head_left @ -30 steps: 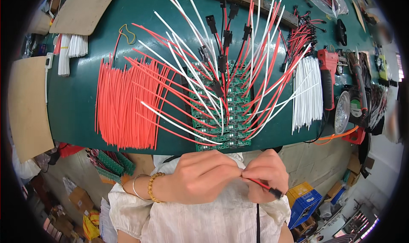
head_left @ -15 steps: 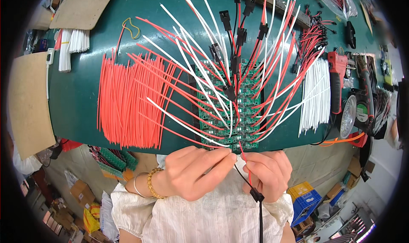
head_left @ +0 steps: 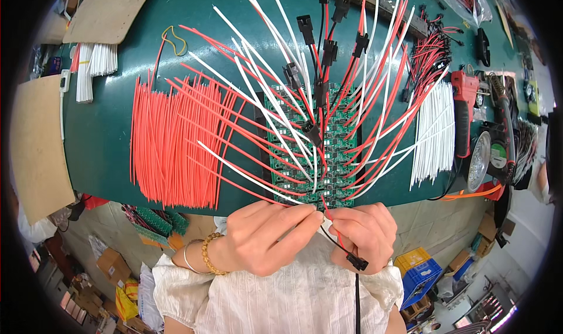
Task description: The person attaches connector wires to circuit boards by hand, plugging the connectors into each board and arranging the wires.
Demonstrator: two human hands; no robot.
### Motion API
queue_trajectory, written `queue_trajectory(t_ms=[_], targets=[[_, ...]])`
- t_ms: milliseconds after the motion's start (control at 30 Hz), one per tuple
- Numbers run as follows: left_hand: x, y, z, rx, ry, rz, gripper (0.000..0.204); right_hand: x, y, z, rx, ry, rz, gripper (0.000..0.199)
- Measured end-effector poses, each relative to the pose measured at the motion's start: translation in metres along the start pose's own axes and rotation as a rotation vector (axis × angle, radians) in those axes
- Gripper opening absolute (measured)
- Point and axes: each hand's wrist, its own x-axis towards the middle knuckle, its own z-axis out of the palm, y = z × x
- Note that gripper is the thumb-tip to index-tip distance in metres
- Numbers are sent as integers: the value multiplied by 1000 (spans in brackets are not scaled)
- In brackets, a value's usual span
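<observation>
Far left: tan board [head_left: 41, 146] along the rim of the green table [head_left: 105, 152]. Open green surface runs from there to the red wire pile [head_left: 170, 152], whose strands lie mostly lengthwise, away from the person. Below table level, a cardboard box [head_left: 112, 265]; contents can't be told.

Left hand [head_left: 272, 237]: just off the table's front edge, thumb and forefinger pinched on the black wire [head_left: 329, 235] of a two-wire lead; the wire's end is hidden.

Centre: block of green circuit boards [head_left: 337, 158], long axis front to back, near end at the table's front edge. Red and white wires fan out on both sides. Narrow strip of tabletop beside it at left, crossed by wires.

Lead: between the hands, near the front edge. Long axis slants from the boards down to the right; black connector [head_left: 356, 262] at the lower end, hanging toward the person, beside the right hand.

Right hand [head_left: 366, 234]: thumb and forefinger pinching the lead's red wire [head_left: 328, 214], other fingers curled.

Further right: white wire pile [head_left: 433, 137]; blue-and-yellow crate [head_left: 419, 281] below the edge, contents unclear; red-and-black tool [head_left: 463, 108]; clear bag [head_left: 478, 9] at the far side, red wires in it.
</observation>
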Motion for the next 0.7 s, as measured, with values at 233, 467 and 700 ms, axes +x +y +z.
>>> queue_trajectory(t_ms=[233, 467, 700], targets=[[-3, 1, 5, 25, 43, 1, 29, 2, -1, 2, 6, 24, 10, 33], [2, 3, 5, -26, 58, -120, 29, 6, -1, -1, 41, 27, 43, 26], [14, 6, 9, 58, 78, -254, 19, 27, 51, -29, -454, 446, 598, 2]])
